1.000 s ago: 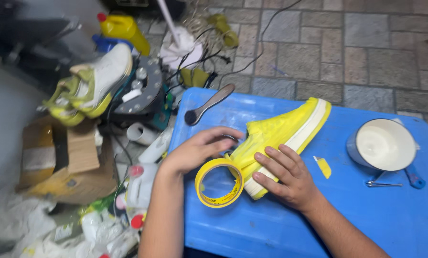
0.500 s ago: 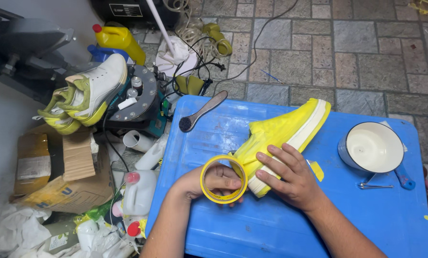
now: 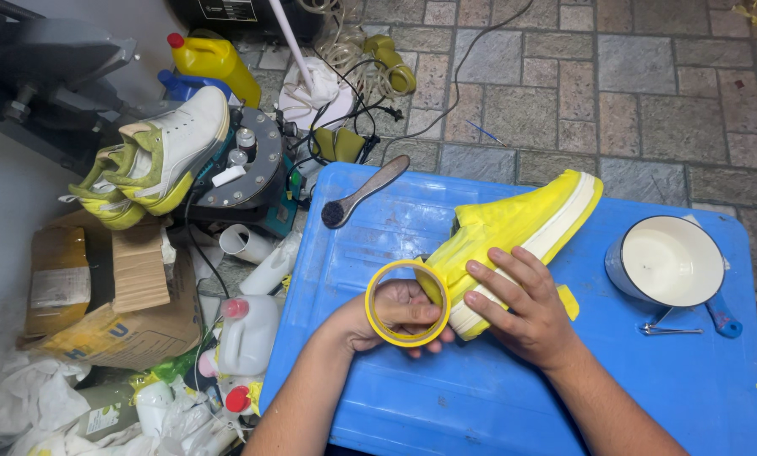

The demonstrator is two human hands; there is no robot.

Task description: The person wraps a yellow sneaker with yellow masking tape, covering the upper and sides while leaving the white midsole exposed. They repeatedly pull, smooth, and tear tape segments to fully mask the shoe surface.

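My left hand [image 3: 387, 314] is closed around a roll of yellow tape [image 3: 407, 303], fingers showing through its hole, holding the ring upright just above the desk [image 3: 446, 397]. The roll sits right against the toe end of a shoe wrapped in yellow tape [image 3: 514, 230], which lies on its side across the middle of the blue desk, heel pointing to the far right. My right hand [image 3: 522, 308] lies flat and spread on the shoe's white sole near the toe, pressing on it rather than gripping, so the two hands meet at that end with the tape touching the shoe between them. A small scrap of yellow tape [image 3: 569, 301] lies on the desk just beside my right hand. Farther right stands a white enamel pot with a blue handle [image 3: 670, 262], well apart from the shoe. At the far left edge of the desk rests a long grey brush [image 3: 366, 192]. On the floor to the left, a white and green sneaker [image 3: 155, 156] sits on a round machine, near a yellow bottle [image 3: 214, 61] and cardboard boxes [image 3: 108, 291].
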